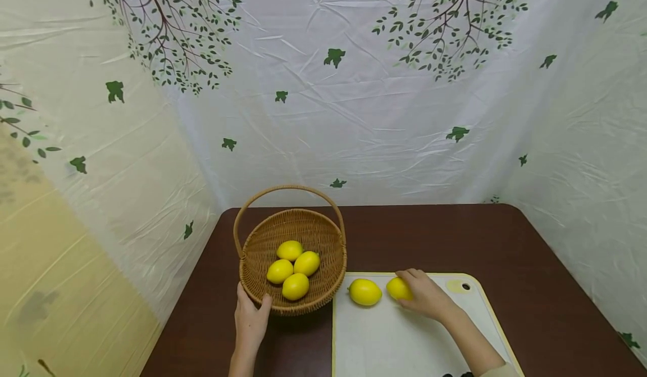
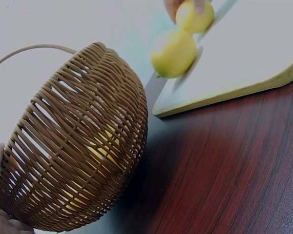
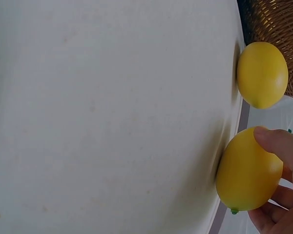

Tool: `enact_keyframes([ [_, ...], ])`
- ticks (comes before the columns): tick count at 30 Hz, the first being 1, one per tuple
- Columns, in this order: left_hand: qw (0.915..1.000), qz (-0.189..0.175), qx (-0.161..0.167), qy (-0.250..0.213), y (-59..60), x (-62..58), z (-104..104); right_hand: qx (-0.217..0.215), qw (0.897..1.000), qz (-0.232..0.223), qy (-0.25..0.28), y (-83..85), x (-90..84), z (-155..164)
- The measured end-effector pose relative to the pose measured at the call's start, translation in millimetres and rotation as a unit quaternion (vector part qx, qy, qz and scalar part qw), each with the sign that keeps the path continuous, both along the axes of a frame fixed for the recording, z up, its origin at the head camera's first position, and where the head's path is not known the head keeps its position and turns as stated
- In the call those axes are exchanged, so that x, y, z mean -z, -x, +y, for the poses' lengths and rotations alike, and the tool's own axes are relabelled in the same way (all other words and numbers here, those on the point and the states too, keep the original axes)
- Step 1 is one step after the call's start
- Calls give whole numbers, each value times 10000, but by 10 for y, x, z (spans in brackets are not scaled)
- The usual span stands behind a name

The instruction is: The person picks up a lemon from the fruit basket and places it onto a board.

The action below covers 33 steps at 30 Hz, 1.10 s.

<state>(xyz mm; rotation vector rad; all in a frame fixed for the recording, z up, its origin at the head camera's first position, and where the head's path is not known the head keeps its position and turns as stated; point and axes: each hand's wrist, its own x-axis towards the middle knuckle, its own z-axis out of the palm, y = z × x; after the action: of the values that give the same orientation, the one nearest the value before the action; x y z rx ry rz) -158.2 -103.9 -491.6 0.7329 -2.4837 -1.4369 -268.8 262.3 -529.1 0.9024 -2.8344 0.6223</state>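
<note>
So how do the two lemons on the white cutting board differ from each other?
The right lemon is gripped by the right hand, fingers curled round it; the left lemon lies free, untouched. The left lemon sits nearer the basket; the right one is partly hidden by the hand. Both are yellow and rest on the cutting board.

Bare forearms, pale right cuff (image 1: 497, 371)

No words, labels, brands, numbers or signs can be read in any view. The backdrop sheet (image 1: 384, 113) carries only printed branches and leaves, and the cutting board (image 1: 404, 337) and basket (image 1: 313, 228) are unmarked.
</note>
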Motion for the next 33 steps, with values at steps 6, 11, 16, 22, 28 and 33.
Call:
enact_keyframes([
  [6, 10000, -38, 16, -16, -14, -10, -1, 41, 10000, -30, 0, -27, -10, -3],
  [11, 10000, -51, 28, -18, -28, -13, -1, 25, 10000, -12, 50, -63, -21, -3],
  [16, 10000, 2, 37, -5, -50, -21, -4, 67, 9999, 81, 90, -88, -23, -11],
  [22, 10000, 31, 76, -17, -73, -17, -8, 90, 9998, 88, 184, -115, -25, -37],
  [28, 9999, 28, 137, -5, -107, -20, -31, 121, 9999, 14, 95, -173, -62, -50],
  [33, 9998, 15, 178, -2, -142, -29, -51, 201, 9997, -4, 142, -234, -104, -67],
])
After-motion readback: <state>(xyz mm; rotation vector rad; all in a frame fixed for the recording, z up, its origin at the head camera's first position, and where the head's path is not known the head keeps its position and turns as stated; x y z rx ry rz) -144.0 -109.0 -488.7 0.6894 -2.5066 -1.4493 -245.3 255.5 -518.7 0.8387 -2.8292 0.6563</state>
